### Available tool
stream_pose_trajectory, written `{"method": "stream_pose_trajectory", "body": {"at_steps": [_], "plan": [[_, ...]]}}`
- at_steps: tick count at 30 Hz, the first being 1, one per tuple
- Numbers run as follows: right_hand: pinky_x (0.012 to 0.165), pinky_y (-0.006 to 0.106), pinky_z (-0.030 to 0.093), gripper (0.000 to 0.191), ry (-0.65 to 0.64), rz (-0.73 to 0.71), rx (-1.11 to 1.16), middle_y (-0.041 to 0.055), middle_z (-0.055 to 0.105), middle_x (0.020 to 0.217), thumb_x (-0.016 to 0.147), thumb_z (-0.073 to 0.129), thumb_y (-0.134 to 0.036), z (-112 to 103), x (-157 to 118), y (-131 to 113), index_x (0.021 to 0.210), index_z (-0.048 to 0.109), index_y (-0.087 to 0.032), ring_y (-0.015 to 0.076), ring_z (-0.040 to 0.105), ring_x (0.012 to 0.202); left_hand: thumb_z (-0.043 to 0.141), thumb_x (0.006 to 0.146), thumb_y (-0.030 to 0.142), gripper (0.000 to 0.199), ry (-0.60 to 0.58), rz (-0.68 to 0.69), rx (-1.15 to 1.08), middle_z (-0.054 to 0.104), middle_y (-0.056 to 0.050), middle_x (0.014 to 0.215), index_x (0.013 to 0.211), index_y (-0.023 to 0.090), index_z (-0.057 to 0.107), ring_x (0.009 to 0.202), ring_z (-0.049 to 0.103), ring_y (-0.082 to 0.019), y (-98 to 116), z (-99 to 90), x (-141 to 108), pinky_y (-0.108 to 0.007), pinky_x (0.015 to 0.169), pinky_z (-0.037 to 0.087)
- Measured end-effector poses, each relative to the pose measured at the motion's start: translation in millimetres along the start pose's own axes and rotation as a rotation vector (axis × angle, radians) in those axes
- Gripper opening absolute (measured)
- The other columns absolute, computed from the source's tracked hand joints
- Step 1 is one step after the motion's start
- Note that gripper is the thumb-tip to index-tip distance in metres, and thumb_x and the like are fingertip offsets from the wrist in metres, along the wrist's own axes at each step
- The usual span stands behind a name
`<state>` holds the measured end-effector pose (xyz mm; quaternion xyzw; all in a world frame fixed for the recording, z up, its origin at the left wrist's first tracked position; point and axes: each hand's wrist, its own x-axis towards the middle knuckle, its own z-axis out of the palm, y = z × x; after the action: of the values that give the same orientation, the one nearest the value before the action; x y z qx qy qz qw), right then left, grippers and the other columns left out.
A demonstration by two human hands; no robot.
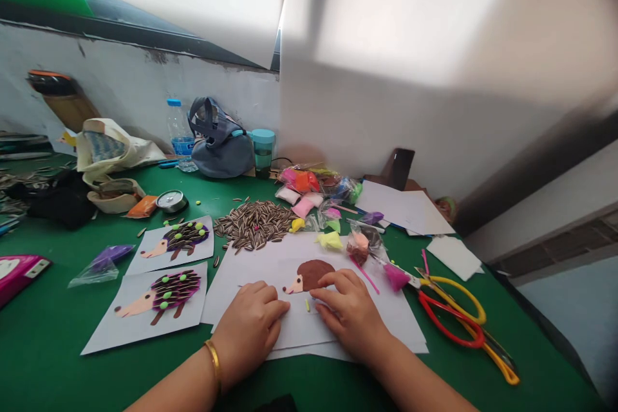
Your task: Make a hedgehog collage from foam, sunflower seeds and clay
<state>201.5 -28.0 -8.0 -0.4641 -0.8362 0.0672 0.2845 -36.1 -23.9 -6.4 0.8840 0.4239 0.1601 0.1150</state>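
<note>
Hedgehog (315,274) lies between hands (248,322), perhaps touching right hand (355,315).

A craft workspace, in what kind of building cannot be told, shows in the green counter (58,347) by a scuffed white wall (132,93), strewn with a heap of striped seeds (255,222), clear plastic bags of bright, soft modelling material (304,181), and a flat, brown-backed hedgehog figure (313,272) on white paper (244,261).

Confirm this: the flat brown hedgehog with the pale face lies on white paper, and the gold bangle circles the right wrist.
The wrist is wrong: the head view shows the gold bangle on the left wrist. The flat brown hedgehog does lie on white paper.
</note>
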Motion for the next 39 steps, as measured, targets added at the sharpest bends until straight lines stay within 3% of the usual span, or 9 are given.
{"method": "stream_pose_trajectory", "body": {"at_steps": [6, 16, 21, 39], "plan": [[0.087, 0.040, 0.042, 0.021, -0.073, 0.011, -0.002, 0.0033, 0.063, 0.099, 0.080, 0.071, -0.022, 9.0, 4.5, -5.4, 0.100, 0.071, -0.029, 0.0226, 0.053, 0.097, 0.054, 0.082, 0.007, 0.025, 0.027, 0.014, -0.001, 0.061, -0.004, 0.080, 0.092, 0.023, 0.070, 0.081, 0.052, -0.022, 0.0, 1.2, 0.7, -0.037, 0.073, 0.039], [0.084, 0.038, 0.043, 0.011, -0.009, 0.050, -0.001, 0.0036, 0.063, 0.096, 0.081, 0.069, -0.019, 7.5, 7.3, -4.5, 0.089, 0.069, -0.025, 0.0221, 0.053, 0.095, 0.054, 0.082, 0.007, 0.025, 0.010, 0.005, -0.003, 0.062, -0.005, 0.081, 0.093, 0.023, 0.070, 0.082, 0.053, -0.023, 0.6, 0.4, 1.0, -0.038, 0.073, 0.039], [0.082, 0.038, 0.045, 0.012, 0.037, 0.083, -0.005, 0.0048, 0.063, 0.096, 0.081, 0.067, -0.016, 2.9, 8.7, 0.8, 0.090, 0.070, -0.024, 0.0225, 0.054, 0.094, 0.053, 0.083, 0.007, 0.025, 0.025, 0.014, -0.003, 0.062, -0.005, 0.081, 0.093, 0.022, 0.070, 0.081, 0.052, -0.022, 0.3, 1.9, 0.3, -0.038, 0.073, 0.039], [0.081, 0.038, 0.044, 0.016, -0.020, 0.112, -0.027, 0.0041, 0.064, 0.094, 0.077, 0.073, -0.014, 6.5, 11.4, -2.1, 0.089, 0.070, -0.024, 0.0231, 0.051, 0.092, 0.052, 0.082, 0.007, 0.026, 0.028, 0.022, 0.005, 0.062, -0.005, 0.080, 0.092, 0.022, 0.070, 0.080, 0.053, -0.022, 1.7, -0.5, 1.3, -0.038, 0.072, 0.041]]}}
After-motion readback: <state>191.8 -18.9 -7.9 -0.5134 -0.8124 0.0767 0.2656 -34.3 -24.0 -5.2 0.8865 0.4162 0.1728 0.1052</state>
